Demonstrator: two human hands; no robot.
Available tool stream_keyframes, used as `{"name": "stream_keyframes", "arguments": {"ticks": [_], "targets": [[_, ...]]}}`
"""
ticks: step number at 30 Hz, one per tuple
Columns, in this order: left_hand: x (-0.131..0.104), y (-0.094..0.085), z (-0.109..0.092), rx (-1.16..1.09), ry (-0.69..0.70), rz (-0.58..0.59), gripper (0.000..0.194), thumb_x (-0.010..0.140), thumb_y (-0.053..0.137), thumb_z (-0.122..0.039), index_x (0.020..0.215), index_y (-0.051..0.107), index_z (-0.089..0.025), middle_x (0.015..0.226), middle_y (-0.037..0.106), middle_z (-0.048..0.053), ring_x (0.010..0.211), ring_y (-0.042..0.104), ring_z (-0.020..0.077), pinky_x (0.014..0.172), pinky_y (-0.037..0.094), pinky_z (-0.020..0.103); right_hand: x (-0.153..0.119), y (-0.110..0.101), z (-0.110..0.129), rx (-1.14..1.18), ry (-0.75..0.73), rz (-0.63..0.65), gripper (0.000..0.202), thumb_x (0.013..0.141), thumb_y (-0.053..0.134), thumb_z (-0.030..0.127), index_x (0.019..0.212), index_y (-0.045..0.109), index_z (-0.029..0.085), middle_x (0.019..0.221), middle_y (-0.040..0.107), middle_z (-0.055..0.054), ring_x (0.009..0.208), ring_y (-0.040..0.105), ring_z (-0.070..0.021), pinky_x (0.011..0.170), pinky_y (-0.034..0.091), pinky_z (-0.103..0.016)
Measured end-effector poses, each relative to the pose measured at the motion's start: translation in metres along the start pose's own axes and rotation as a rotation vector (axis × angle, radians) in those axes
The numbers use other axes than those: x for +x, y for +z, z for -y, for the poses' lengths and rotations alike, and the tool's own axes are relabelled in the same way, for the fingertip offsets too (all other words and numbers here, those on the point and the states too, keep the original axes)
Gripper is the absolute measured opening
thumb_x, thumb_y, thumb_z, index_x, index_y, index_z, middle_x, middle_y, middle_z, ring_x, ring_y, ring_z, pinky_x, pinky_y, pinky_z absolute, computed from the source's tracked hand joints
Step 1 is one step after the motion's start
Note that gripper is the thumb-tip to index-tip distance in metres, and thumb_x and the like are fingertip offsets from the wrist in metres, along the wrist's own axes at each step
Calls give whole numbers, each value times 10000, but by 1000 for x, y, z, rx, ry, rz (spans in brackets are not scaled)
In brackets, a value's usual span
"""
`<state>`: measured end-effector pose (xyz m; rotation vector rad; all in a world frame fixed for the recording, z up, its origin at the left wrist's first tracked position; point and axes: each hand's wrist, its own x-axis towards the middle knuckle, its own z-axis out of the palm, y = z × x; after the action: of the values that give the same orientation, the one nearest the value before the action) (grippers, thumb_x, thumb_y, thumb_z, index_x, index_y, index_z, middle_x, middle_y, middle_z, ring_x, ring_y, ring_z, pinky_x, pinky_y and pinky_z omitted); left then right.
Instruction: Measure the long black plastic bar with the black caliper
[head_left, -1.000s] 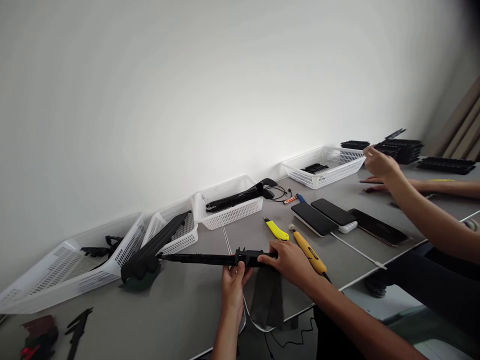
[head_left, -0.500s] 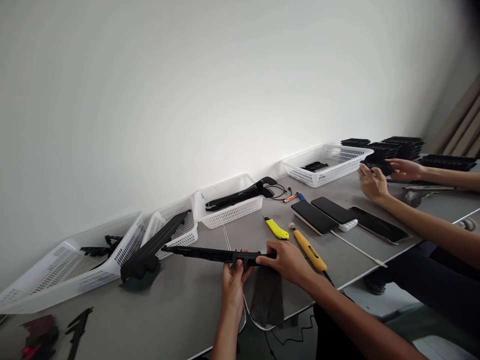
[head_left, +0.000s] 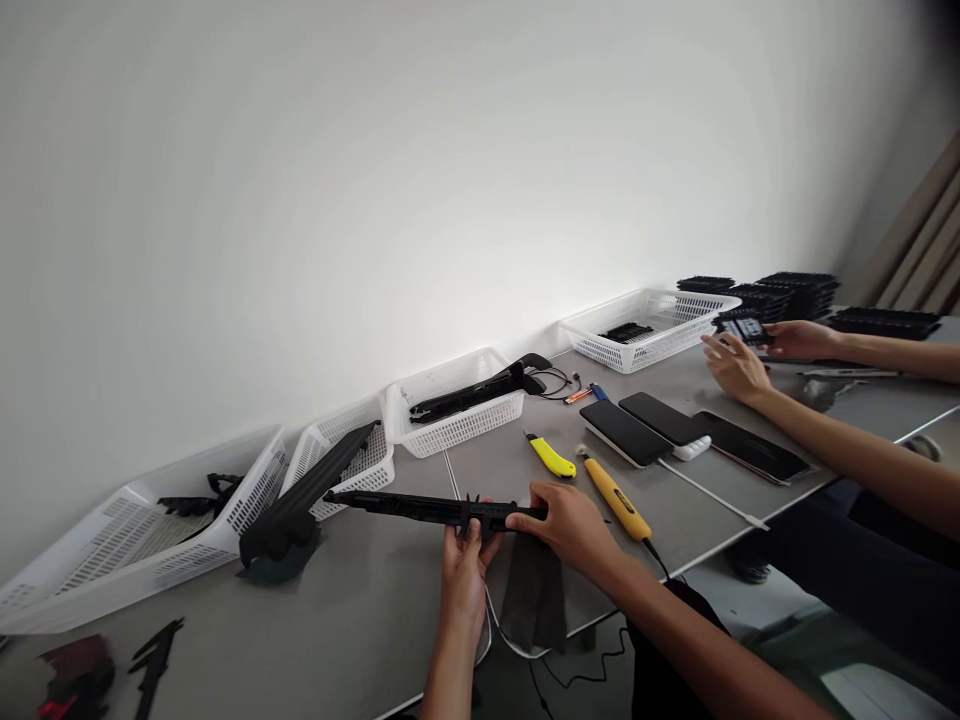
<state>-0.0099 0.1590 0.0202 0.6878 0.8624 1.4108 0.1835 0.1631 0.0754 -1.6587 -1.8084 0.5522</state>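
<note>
A long, narrow black plastic part (head_left: pixel 405 506) lies level across both hands, above the grey table. My left hand (head_left: pixel 469 570) grips it from below near its middle, thumb on the near side. Around the right end of the part, my right hand (head_left: pixel 566 520) is closed, with thumb in front and fingers over the top. Just right of that hand lies a yellow-handled corded tool (head_left: pixel 616 500). A yellow utility knife (head_left: pixel 551 455) rests behind the hands. Under the right hand, a dark flat piece (head_left: pixel 534 592) hangs at the table's edge.
White baskets hold black parts: a left basket (head_left: pixel 161 580), a middle basket (head_left: pixel 457 435) and a far basket (head_left: pixel 645 350). A larger black part (head_left: pixel 300 500) leans on another. Phones (head_left: pixel 626 430) lie to the right. A co-worker's hands (head_left: pixel 739 370) hold a black piece beside stacked black parts (head_left: pixel 795 295).
My hands keep the same hold on the black part, with hardly any shift. The co-worker's black piece has turned, showing a lighter face, and their near hand has opened somewhat.
</note>
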Motion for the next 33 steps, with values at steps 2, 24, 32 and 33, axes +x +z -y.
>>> {"name": "stream_keyframes", "arguments": {"ticks": [2, 24, 32, 33], "targets": [[0, 1, 0, -6, -3, -3, 599, 807, 912, -440, 1309, 656, -235, 1359, 736, 138, 1284, 698, 325, 1038, 633, 439, -1, 1, 0, -3, 5, -10, 446, 875, 796, 537, 727, 540, 204, 733, 661, 5, 679, 510, -151, 606, 222, -270], [5, -7, 6, 46, 27, -22, 555, 794, 917, -459, 1246, 673, -248, 1281, 752, 95, 1215, 729, 295, 998, 648, 422, -3, 3, -2, 21, 32, -36, 435, 900, 749, 540, 722, 541, 202, 768, 669, -23, 717, 555, -173, 626, 254, -281], [1, 0, 0, 47, 15, 40, 600, 831, 880, -480, 1334, 652, -247, 1389, 713, 132, 1277, 700, 322, 1042, 621, 444, -1, 4, -5, 27, 53, -44, 466, 872, 762, 581, 712, 529, 209, 720, 647, -1, 684, 528, -162, 603, 243, -280], [0, 1, -1, 43, 12, 46, 623, 828, 882, -479, 1356, 645, -250, 1411, 703, 137, 1281, 697, 324, 1046, 618, 446, -1, 4, -5, 26, 50, -41, 469, 866, 768, 577, 707, 524, 210, 712, 642, 3, 676, 520, -159, 598, 242, -279]]}}
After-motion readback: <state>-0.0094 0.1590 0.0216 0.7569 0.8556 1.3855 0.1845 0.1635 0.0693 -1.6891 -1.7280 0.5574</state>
